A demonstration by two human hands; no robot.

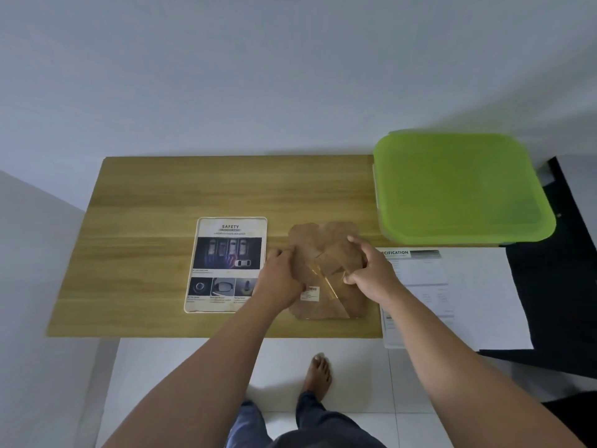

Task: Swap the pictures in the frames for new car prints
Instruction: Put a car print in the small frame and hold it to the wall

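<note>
A: What can be seen, biggest thing first?

B: The wooden bench (pixel 161 195) is biggest. On its far right corner a box with a green lid (pixel 462 189) is kept. White paper sheets (pixel 468 295) are laid just in front of that box.

A: And the frames?

B: One frame is laid face down in the middle of the bench, so its brown back (pixel 326 250) is seen. Just to the left of it a car print (pixel 226 263) with the word SAFETY is laid face up. It may be sitting in a second frame, but that cannot be told.

A: How are the hands placed?

B: The left hand (pixel 281 279) is pressed on the left edge of the brown back, with its fingers bent down. The right hand (pixel 371 273) is set on the right side, and something small near the back's stand looks pinched between thumb and fingertip. Whether it is a clip cannot be told.

A: What step is this, most likely?

B: The back is probably being opened so the old picture can be taken out.

A: How can it be done well?

B: The frame should be held flat. The clips should be turned slowly, one by one. The back should be lifted straight up, so the glass under it is not cracked.
</note>
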